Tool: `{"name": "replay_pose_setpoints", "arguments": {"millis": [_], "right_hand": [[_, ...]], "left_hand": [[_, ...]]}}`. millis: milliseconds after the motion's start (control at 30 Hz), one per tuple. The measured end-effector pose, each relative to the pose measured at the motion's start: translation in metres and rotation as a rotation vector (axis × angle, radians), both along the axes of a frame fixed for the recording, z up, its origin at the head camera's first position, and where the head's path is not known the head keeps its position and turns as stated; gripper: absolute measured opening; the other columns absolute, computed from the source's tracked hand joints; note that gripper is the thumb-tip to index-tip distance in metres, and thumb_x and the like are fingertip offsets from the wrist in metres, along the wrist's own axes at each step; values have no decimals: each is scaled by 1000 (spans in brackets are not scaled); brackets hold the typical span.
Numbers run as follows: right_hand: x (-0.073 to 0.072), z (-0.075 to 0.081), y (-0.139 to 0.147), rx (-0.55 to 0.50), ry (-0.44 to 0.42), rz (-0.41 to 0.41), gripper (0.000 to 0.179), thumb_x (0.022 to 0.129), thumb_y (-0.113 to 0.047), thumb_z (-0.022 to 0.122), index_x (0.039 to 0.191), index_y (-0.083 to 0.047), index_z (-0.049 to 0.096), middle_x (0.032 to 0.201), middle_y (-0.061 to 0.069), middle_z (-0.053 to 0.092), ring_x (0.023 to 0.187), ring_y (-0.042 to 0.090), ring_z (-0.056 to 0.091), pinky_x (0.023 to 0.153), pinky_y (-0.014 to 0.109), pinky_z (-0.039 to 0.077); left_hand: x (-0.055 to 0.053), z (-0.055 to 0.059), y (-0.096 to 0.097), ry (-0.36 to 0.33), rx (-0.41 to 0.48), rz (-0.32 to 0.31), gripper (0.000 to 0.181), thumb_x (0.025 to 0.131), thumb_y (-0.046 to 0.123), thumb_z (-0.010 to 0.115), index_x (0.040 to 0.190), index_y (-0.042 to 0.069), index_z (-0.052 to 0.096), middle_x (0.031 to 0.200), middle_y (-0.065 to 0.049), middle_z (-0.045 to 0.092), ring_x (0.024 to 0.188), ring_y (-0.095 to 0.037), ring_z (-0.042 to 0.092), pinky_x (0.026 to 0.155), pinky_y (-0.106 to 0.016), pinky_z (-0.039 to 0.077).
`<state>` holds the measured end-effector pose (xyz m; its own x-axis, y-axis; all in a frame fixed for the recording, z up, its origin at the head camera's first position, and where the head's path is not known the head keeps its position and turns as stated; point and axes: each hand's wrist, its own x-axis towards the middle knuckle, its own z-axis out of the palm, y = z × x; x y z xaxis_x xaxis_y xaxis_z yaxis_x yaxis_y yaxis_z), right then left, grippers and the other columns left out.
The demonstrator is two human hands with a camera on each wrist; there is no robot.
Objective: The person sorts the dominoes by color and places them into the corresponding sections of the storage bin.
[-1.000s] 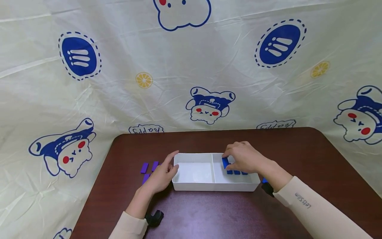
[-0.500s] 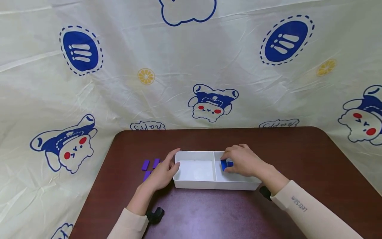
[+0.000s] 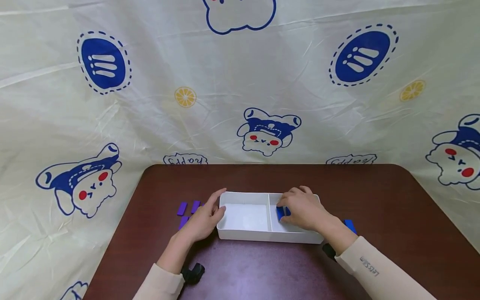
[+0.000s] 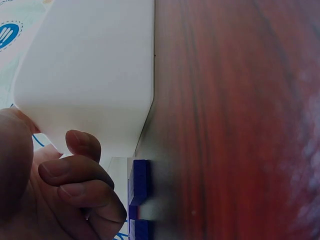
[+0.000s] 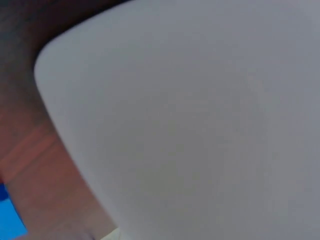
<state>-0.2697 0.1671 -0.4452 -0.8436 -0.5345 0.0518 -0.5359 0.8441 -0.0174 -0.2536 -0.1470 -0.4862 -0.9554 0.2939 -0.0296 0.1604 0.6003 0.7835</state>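
Note:
A white two-compartment tray (image 3: 243, 235) stands on the table. My left hand (image 3: 202, 223) is at its left end, index finger and thumb stretched out against the rim. In the left wrist view, the other fingers (image 4: 85, 195) of that hand are bent beside the tray wall (image 4: 90, 65). Over the right compartment, my right hand (image 3: 305, 210) pinches a blue block (image 3: 280, 213) between thumb and fingers, close to the divider (image 3: 268, 212). Another blue block (image 3: 288, 211) shows just right of it, partly under the hand. The right wrist view is filled by the tray's outer wall (image 5: 190, 115).
Several purple blocks (image 3: 182, 208) lie on the brown table (image 3: 232, 177) left of the tray, some partly hidden by the left hand. A blue block (image 3: 350, 226) lies right of the tray, beside the right wrist. A patterned cloth (image 3: 210, 137) hangs behind.
My right hand has moved a little left and nearer with the blue block, now covering the row of blue blocks seen earlier. My left hand stays at the tray's end.

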Motion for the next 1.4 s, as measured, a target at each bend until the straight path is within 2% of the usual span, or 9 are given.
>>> {"name": "replay_pose_setpoints", "arguments": {"millis": [167, 400, 700, 933, 1100, 1233, 1400], "right_hand": [[2, -6, -1, 1, 16, -18, 38, 70, -38, 84, 103, -22, 76, 109, -3, 72, 110, 23, 57, 103, 63, 30], [0, -9, -1, 31, 49, -12, 31, 71, -39, 84, 95, -21, 78, 106, -4, 72, 107, 22, 56, 103, 61, 30], [-1, -8, 1, 58, 97, 15, 24, 72, -39, 83, 91, -25, 79, 102, -7, 72, 108, 22, 56, 103, 62, 30], [3, -11, 2, 60, 110, 1, 23, 71, -38, 83, 90, -25, 80, 100, -9, 72, 108, 21, 55, 103, 62, 30], [5, -13, 2, 63, 91, -17, 26, 72, -40, 83, 93, -25, 80, 102, -8, 72, 109, 21, 55, 104, 61, 30], [6, -6, 4, -9, 67, -35, 31, 70, -40, 84, 96, -23, 79, 104, -6, 73, 109, 21, 56, 105, 62, 28], [6, 12, 16, -94, 49, -50, 28, 73, -33, 83, 99, -22, 78, 105, -4, 73, 109, 22, 56, 105, 62, 26]], "left_hand": [[2, 0, 0, 2, -5, -1, 58, 100, 32, 51, 150, 40, 24, 67, 3, 47, 52, -8, 36, 48, -25, 32], [1, 0, 0, 8, -7, 8, 57, 100, 33, 51, 146, 51, 23, 67, 4, 47, 52, -8, 35, 48, -25, 32], [0, 2, 2, 22, -7, 8, 57, 100, 33, 52, 150, 39, 26, 68, 4, 48, 52, -8, 36, 48, -25, 32], [2, 2, 2, -1, -8, 12, 57, 100, 33, 51, 147, 49, 24, 67, 4, 47, 51, -8, 35, 47, -25, 30], [4, -2, 1, -8, -9, 17, 58, 100, 33, 52, 149, 44, 24, 67, 4, 47, 52, -9, 36, 47, -25, 31], [4, -1, 0, -2, -12, 22, 57, 99, 32, 52, 149, 42, 25, 67, 4, 47, 51, -9, 36, 47, -25, 31], [3, 3, 2, 4, -4, 18, 57, 100, 32, 52, 146, 50, 24, 68, 4, 48, 52, -9, 36, 48, -25, 31]]}}
